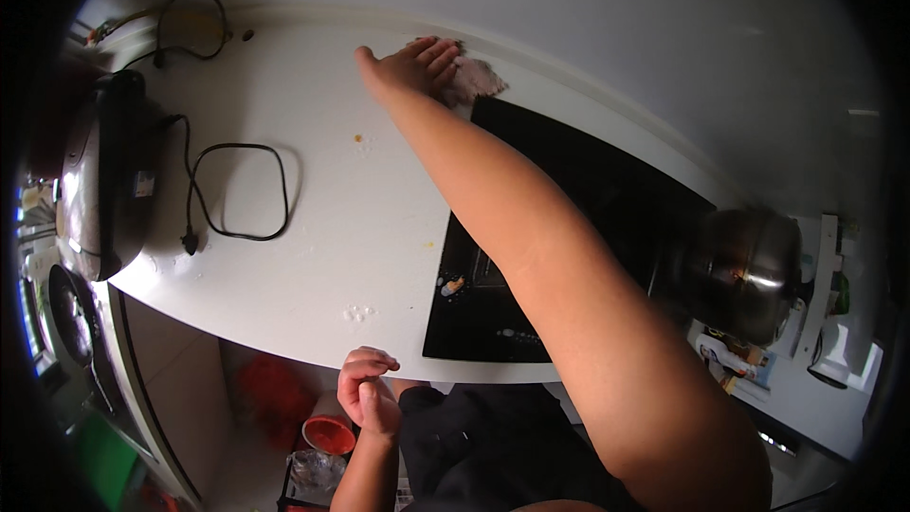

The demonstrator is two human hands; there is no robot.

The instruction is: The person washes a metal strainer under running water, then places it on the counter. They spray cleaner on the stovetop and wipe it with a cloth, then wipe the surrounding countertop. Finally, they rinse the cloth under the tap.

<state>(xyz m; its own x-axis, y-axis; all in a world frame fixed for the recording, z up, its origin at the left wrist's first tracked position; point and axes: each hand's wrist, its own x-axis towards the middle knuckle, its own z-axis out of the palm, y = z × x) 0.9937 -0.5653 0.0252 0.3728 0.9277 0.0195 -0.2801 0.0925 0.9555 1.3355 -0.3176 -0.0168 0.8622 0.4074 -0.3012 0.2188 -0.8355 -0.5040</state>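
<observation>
My right hand (pixel 419 70) reaches across to the back of the white countertop (pixel 320 99), its fingers laid flat on a pinkish cloth (pixel 475 81) and its thumb spread away. Part of the cloth is hidden under the fingers. At the counter's front edge, my left hand (pixel 368 391) is raised with loosely curled fingers and nothing in it. My right forearm passes over a black glass cooktop (pixel 490 320) and covers much of it. Suds and an orange food scrap (pixel 452 286) lie on its near left corner. Foam bubbles (pixel 360 313) and an orange speck (pixel 357 138) dot the counter.
A black power cord (pixel 284 192) loops beside a dark appliance (pixel 106 178) at left. On the right stands a shiny metal pot (pixel 753 277). Down at left are a frying pan (pixel 71 313), a red-rimmed bucket (pixel 328 434) and a bin with a clear plastic bag (pixel 316 473).
</observation>
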